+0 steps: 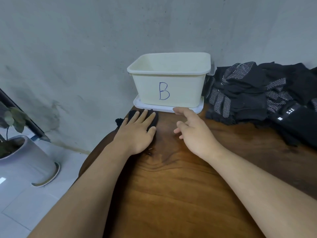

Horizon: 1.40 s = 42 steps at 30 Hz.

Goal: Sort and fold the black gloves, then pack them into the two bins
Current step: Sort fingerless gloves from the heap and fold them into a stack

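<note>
Head view, one frame examined.

Hands: two, both bare.

The left hand (137,133) lies flat, palm down, with its four fingers (145,114) straight and slightly spread and the thumb out to the side. It presses on one black glove (155,123) that lies on the wooden table (171,186). The glove shows beyond the fingertips, between forefinger and thumb, and as a small end past the little finger. Whether it is folded cannot be told.

The right hand (193,133) holds nothing. Its fingers are loosely spread and relaxed, with a bare strip of table between it and the left thumb.

Bins in view: one, cream, marked "B" (169,90), upright and just beyond the fingertips of both hands. No contents show above its near wall. It stands on one white lid (199,109), whose front edge lies just past the right forefinger's tip. Whether they touch cannot be told.

Loose gloves: one pile of black gloves (248,93), several with white-dotted palms, lies to the outer side of the right fingers, apart from them. Number not countable.

Other items: one potted plant (25,157) on the floor, well out from the left little finger.
</note>
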{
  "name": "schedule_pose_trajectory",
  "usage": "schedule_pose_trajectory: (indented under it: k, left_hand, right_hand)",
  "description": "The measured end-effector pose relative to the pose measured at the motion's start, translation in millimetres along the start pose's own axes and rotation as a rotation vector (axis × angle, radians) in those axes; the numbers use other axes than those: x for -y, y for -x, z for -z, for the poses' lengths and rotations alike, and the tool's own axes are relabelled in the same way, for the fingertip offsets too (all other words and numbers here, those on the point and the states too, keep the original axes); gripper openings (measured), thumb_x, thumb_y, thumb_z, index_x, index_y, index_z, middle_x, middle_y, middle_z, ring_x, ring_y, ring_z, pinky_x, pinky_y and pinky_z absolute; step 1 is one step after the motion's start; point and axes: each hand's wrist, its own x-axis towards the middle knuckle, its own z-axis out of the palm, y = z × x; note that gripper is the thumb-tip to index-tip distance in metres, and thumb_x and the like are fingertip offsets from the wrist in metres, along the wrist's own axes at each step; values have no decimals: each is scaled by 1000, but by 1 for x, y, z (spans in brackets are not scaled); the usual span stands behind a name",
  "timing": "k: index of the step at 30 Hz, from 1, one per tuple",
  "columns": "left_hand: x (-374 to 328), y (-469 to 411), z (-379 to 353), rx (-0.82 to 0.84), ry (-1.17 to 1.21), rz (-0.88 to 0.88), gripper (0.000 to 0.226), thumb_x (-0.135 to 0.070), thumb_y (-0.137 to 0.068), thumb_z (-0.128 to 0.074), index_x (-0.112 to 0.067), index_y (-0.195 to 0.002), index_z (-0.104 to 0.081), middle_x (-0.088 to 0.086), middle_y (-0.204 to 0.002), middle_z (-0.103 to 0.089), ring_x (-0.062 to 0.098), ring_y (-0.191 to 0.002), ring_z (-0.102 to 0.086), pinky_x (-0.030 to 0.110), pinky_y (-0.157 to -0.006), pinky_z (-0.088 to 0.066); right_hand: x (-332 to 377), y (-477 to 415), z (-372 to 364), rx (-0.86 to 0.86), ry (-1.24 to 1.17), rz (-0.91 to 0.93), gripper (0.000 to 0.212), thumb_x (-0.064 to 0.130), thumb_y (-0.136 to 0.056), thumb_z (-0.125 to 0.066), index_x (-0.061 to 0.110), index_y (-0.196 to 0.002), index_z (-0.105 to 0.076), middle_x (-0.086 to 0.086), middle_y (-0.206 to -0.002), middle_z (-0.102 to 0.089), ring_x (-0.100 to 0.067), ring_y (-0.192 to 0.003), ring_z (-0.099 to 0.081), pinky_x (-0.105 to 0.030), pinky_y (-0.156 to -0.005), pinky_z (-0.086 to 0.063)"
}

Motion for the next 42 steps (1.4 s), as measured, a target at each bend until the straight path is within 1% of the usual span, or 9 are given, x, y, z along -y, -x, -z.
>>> schedule_pose_trajectory:
  k: [3,8,12,15,19,23,28,33,42]
  left_hand:
    - [-1,1,-2,-13,-16,-5,63,-58,-109,-18,-44,-168,-1,-12,-177,6,16,-164,5,48,-132,-1]
    - [-6,16,-4,-263,28,7,67,-67,-104,-28,-41,-165,-27,-10,-174,-24,14,-162,-15,50,-132,-6]
    - [-16,38,0,-662,10,-82,49,-49,-99,-47,-28,-139,-66,-7,-140,-68,18,-136,-55,57,-125,-22]
    - [-28,51,-3,-823,25,-220,34,-34,-96,-58,-20,-122,-75,-5,-119,-75,20,-117,-65,43,-117,-32]
    - [-58,64,-9,-685,112,-237,33,-35,-99,-54,-22,-123,-73,-8,-117,-75,17,-117,-64,38,-109,-40]
    - [-93,60,-18,-568,151,-265,31,-40,-100,-54,-27,-120,-74,-13,-113,-75,15,-113,-62,36,-100,-40]
    - [-139,48,-22,-507,163,-332,15,-38,-103,-61,-34,-104,-75,-16,-97,-75,13,-102,-60,31,-96,-35]
    - [-176,28,-26,-473,184,-392,16,-36,-105,-61,-33,-100,-76,-17,-96,-75,15,-99,-60,30,-96,-33]
    - [-213,-11,-28,-465,281,-449,24,-40,-107,-57,-25,-90,-65,-15,-74,-52,16,-81,-49,37,-81,-40]
  right_hand:
    - [3,1,1,-4,12,-13,44,14,-108,-48,33,-147,-57,6,-130,-64,3,-88,-71,-33,-95,-57]
    - [12,7,5,-50,-50,15,43,9,-109,-45,31,-141,-61,3,-126,-66,-2,-74,-70,-23,-68,-57]
    - [11,17,14,-94,-16,107,45,1,-105,-42,29,-132,-66,21,-128,-59,-6,-76,-70,-35,-75,-62]
    - [3,33,36,-58,143,178,51,-4,-99,-42,28,-127,-69,20,-118,-59,-6,-80,-69,-31,-84,-55]
    - [-15,62,88,-45,306,234,52,-4,-97,-46,31,-125,-72,23,-125,-60,-5,-97,-66,-31,-93,-53]
    - [-36,93,145,-81,399,253,43,3,-103,-52,35,-124,-71,26,-129,-60,-4,-91,-64,-32,-88,-54]
    - [-52,124,198,-162,579,235,38,8,-101,-60,33,-126,-73,26,-133,-61,-1,-120,-48,-30,-94,-47]
    - [-67,124,246,-349,916,185,35,13,-97,-64,25,-128,-76,9,-140,-64,-22,-135,-48,-51,-104,-46]
    - [-94,125,265,-192,981,206,38,25,-103,-63,35,-139,-70,8,-157,-54,-21,-147,-40,-49,-117,-36]
